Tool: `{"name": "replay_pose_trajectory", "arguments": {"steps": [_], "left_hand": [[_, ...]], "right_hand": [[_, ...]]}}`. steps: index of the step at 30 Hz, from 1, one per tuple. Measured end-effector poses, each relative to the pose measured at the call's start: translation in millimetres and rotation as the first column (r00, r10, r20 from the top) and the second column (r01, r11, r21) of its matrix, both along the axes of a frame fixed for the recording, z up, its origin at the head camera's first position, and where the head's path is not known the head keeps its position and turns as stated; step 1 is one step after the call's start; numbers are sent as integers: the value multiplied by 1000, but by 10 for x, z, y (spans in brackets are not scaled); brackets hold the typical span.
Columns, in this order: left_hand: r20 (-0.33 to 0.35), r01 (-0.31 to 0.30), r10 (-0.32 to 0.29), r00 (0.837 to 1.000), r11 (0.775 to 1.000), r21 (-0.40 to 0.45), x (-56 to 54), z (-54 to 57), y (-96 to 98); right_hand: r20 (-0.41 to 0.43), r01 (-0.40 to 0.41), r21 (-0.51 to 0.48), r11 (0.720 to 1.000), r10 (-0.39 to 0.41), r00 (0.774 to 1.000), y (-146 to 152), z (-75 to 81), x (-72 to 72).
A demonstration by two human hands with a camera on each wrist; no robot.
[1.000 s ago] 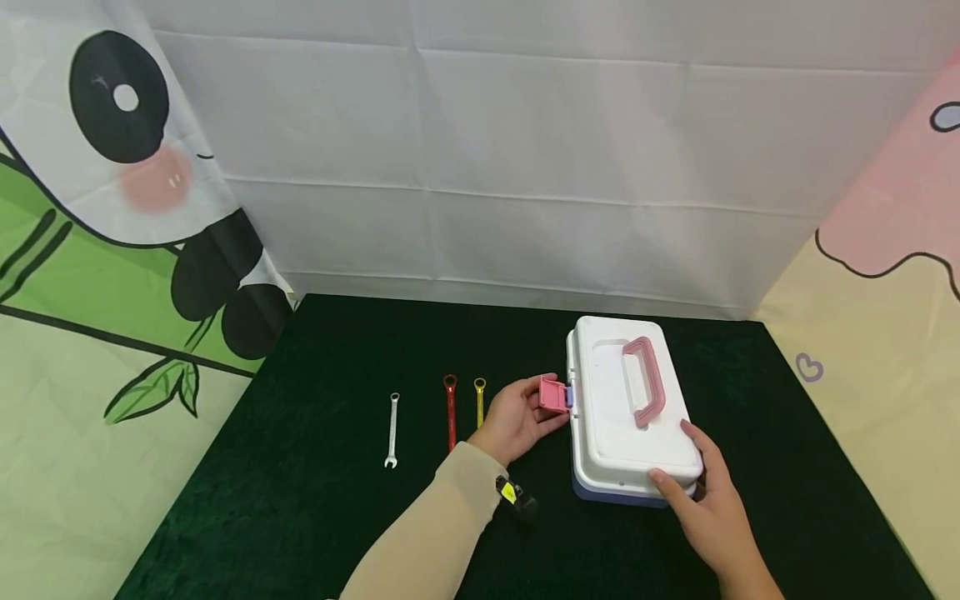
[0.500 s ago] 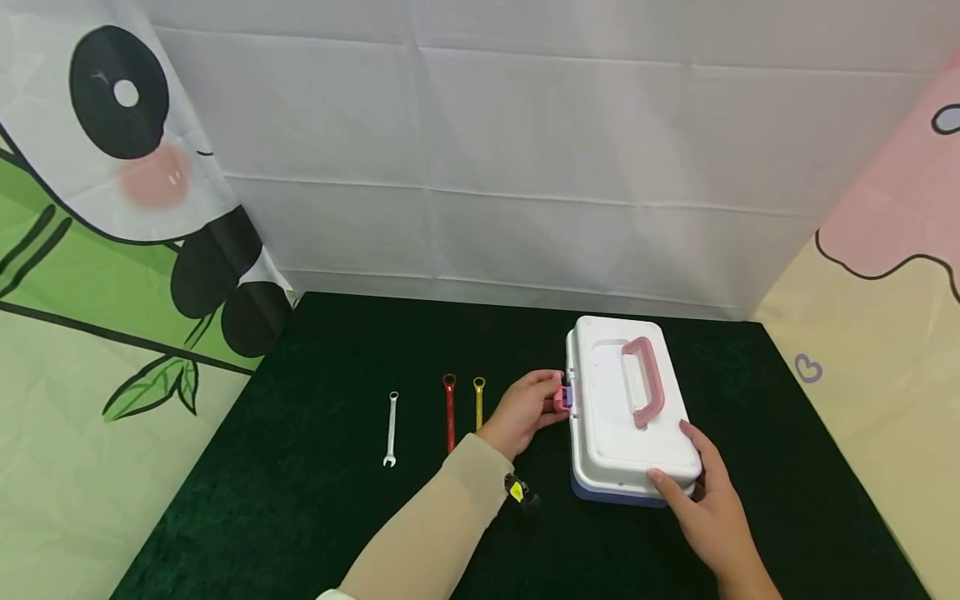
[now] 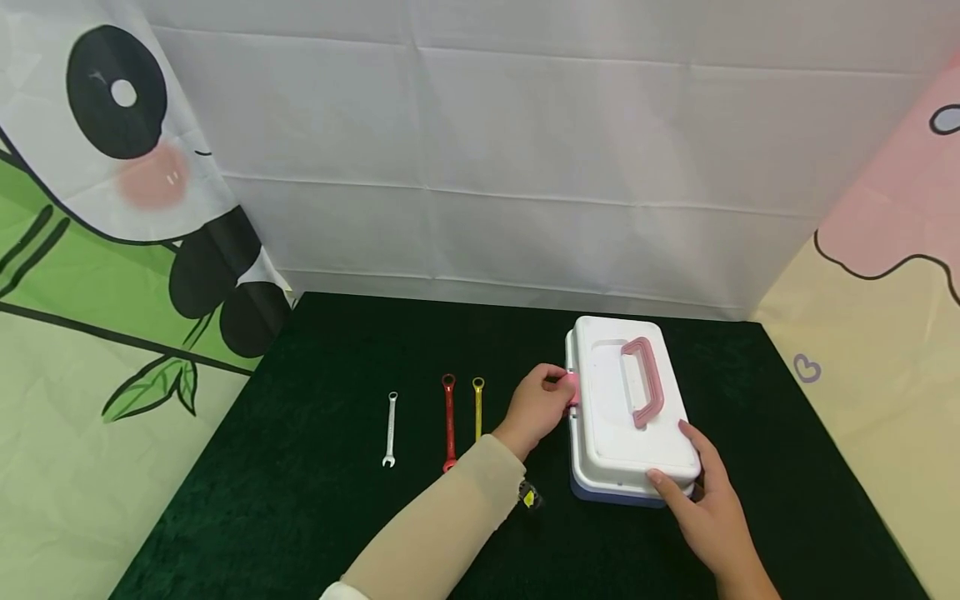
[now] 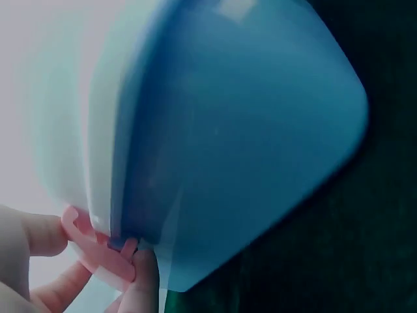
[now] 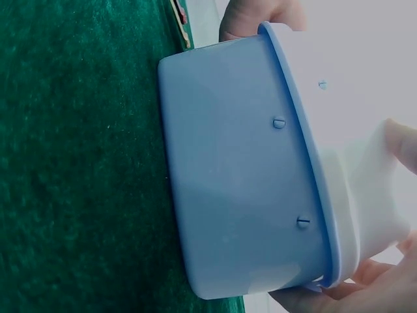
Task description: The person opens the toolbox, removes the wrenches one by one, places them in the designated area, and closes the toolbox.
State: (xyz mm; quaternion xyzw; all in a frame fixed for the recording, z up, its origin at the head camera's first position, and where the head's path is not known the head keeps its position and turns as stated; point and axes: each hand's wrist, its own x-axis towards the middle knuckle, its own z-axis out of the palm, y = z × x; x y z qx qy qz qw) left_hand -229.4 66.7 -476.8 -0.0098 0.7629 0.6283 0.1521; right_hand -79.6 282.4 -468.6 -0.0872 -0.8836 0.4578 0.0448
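Note:
A lidded storage box, white on top with a blue base, stands on the right part of the table. My left hand pinches the pink latch on its left side, thumb at the upper edge and fingers at the lower edge in the left wrist view. The latch lies up against the lid rim. At the near right corner my right hand holds the box, thumb on the lid and fingers round the right side. A pink carrying handle lies folded on the lid. The box's inside is hidden.
Left of the box lie a silver wrench, a red wrench and a yellow wrench, the last partly behind my left forearm. Dark green cloth covers the table. A white fabric backdrop rises behind its far edge.
The pink latch has swung from sticking outward to lying up against the lid. My left hand has moved right and slightly away with it. The right hand and box stay in place.

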Motion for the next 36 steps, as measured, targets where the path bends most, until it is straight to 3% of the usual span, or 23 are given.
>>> {"name": "replay_pose_trajectory", "arguments": {"steps": [6, 15, 27, 36], "left_hand": [[-15, 15, -16, 1000, 996, -84, -7, -15, -4], [16, -2, 2, 1000, 1000, -15, -18, -87, 10], [39, 77, -75, 996, 995, -58, -63, -38, -30], [-10, 124, -130, 992, 968, -216, -65, 22, -41]], "right_hand": [[8, -9, -4, 1000, 9, 1000, 7, 1, 3], [-6, -16, -14, 1000, 16, 1000, 9, -11, -8], [-15, -9, -15, 1000, 9, 1000, 15, -7, -18], [-2, -16, -22, 1000, 16, 1000, 35, -20, -15]]}}
